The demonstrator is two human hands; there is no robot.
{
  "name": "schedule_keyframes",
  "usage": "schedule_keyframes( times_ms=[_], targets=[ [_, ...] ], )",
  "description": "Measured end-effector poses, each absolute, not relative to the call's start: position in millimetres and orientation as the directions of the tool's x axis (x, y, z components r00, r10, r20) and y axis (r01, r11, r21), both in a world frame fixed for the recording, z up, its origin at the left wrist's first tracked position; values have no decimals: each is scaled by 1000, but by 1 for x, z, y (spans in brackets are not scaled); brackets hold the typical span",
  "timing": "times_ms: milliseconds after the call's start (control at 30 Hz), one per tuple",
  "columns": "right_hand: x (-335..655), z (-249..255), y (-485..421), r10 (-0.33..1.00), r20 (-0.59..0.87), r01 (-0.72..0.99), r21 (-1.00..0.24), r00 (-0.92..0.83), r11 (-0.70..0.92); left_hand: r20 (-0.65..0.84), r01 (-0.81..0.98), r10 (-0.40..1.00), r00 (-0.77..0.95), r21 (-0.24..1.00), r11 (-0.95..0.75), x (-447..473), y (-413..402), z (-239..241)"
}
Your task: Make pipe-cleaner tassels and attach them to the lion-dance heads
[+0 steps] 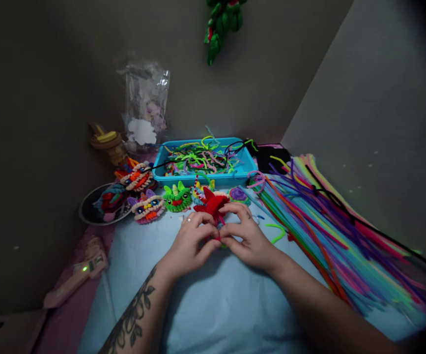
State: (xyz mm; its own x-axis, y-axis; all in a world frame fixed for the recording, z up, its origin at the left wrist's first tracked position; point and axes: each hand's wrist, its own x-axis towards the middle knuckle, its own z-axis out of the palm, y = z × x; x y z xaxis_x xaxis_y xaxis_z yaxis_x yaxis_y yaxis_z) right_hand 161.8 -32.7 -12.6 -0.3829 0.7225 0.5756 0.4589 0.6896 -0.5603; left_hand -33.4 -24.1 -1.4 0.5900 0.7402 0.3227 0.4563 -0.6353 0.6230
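My left hand (190, 241) and my right hand (245, 236) meet at the middle of the light blue table cover (205, 305). Both pinch a red fuzzy pipe-cleaner piece (212, 202) that sticks up just beyond my fingertips. The fingers of each hand are curled and pressed together on it. A ring shows on my left hand, and a tattoo runs along my left forearm. A loose green pipe cleaner (277, 231) lies just right of my right hand.
Finished pipe-cleaner figures, a green one (177, 196) and a pink one (147, 206), stand behind my hands. A blue tray (240, 172) holds scraps. Long coloured pipe cleaners (326, 221) fan out at right. A pink glue gun (74, 275) lies at left.
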Motion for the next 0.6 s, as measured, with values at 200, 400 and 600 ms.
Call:
schedule_keyframes(
  times_ms=[200,400,600],
  targets=[
    [161,-11,-35,694,600,465,-520,-399,717,258,344,751,608,767,-542,-32,-23,2],
    [159,-12,-37,691,605,467,-515,-396,719,259,264,747,613,824,-502,-30,-22,1],
    [165,-11,-33,736,588,456,-582,-335,673,269,278,803,532,840,-465,-31,-25,-5]
  ],
)
